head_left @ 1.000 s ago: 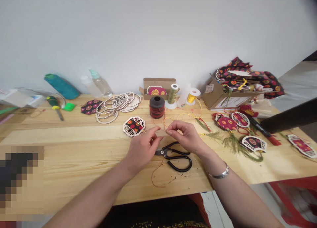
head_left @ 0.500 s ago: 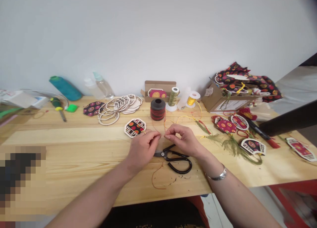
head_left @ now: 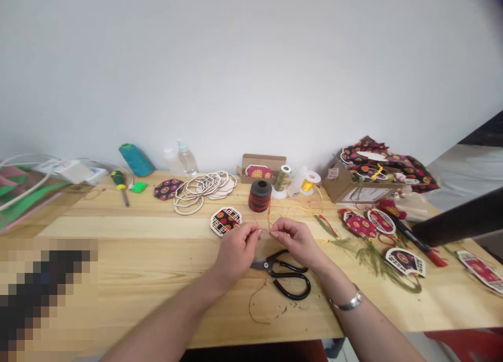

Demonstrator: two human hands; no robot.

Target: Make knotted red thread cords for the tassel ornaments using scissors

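Note:
My left hand (head_left: 240, 249) is closed, its thumb and forefinger pinched on a thin red thread (head_left: 265, 230). A short gap away, my right hand (head_left: 295, 240) pinches the same thread; a silver bangle is on that wrist. Just behind the hands stands a dark spool (head_left: 260, 197) wound with red thread. An octagonal ornament (head_left: 225, 220) with patterned fabric and a pale fretwork frame lies beyond my left fingers. Under the hands rest black-handled scissors (head_left: 293, 287), blades partly covered by my left hand. A loose red thread piece (head_left: 250, 307) lies nearer the table edge.
Pale fretwork frames (head_left: 204, 189) are piled at back left, near a screwdriver (head_left: 119, 182) and teal thread cone (head_left: 135, 160). Yellow cord (head_left: 308, 181) and olive thread (head_left: 283, 177) spools stand behind. Right are tasselled ornaments (head_left: 404, 262), a fabric-filled box (head_left: 353, 186) and a black post (head_left: 459, 218).
The camera view has tilted up and turned left, so the table's things appear lower and further right. My pinched fingertips are slightly further apart, still on the thread.

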